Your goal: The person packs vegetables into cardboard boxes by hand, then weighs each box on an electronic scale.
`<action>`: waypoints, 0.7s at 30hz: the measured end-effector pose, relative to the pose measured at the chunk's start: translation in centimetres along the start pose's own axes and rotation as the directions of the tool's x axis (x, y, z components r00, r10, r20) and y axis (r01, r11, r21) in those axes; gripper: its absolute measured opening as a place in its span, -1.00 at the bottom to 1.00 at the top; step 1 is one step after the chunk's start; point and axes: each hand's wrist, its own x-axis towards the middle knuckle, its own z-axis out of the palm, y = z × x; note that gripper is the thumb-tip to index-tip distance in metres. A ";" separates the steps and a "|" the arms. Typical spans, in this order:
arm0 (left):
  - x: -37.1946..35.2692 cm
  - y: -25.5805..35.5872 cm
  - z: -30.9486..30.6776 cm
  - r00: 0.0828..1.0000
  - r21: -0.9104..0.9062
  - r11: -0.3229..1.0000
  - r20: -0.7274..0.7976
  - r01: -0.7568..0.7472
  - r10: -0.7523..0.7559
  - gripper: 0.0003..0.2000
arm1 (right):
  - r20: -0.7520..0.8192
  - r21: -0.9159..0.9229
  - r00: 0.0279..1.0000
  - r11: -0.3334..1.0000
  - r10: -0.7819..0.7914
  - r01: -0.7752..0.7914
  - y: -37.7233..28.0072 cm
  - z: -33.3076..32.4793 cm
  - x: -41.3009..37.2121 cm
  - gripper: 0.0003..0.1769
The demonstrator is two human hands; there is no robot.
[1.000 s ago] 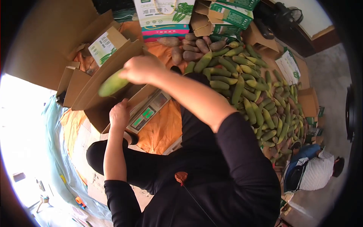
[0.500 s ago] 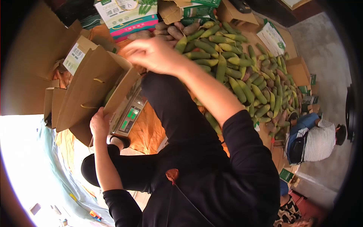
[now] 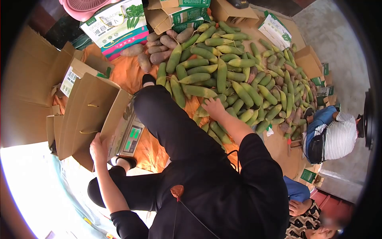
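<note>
An open cardboard box (image 3: 90, 115) stands on a scale (image 3: 131, 138) with lit green digits, at the left. My left hand (image 3: 98, 149) grips the near edge of the box, its fingers bent over the cardboard. Long green radishes (image 3: 221, 75) lie in a large pile at the center and right. At the near side of that pile my right hand (image 3: 214, 106) touches the radishes, with its fingers spread. The inside of the box is mostly hidden by its flaps.
Reddish-brown roots (image 3: 160, 56) lie beside the pile. Printed cartons (image 3: 115, 30) and a pink basket (image 3: 85, 6) stand at the top. A person in a striped shirt (image 3: 338, 137) sits at the right; another person (image 3: 304, 211) is at the lower right.
My right hand has moved from above the box side, rightward and down to the radish pile. My left hand still holds the box edge. The view has shifted slightly.
</note>
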 end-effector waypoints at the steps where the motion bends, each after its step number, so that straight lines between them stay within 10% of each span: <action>1: 0.0 0.0 0.0 1.000 -0.028 1.000 0.010 0.004 -0.003 -0.76 | 0.067 -0.031 0.996 0.998 -0.055 0.058 0.1 0.6 0.1 -0.62; 7: -0.2 0.7 -0.5 0.993 -0.015 0.994 0.044 0.111 -0.110 -0.76 | 0.100 -0.037 0.988 0.992 -0.114 0.118 0.9 0.5 0.5 -0.78; 13: 0.2 0.8 -0.7 0.974 0.040 0.982 0.124 0.187 -0.191 -0.78 | -0.177 0.548 0.920 0.811 0.351 -0.204 5.3 -3.3 0.3 -0.49; 21: 0.1 0.6 -0.7 0.989 0.000 0.993 0.083 0.122 -0.122 -0.82 | -0.414 0.822 0.751 0.566 0.514 0.065 6.2 -14.5 0.7 -0.37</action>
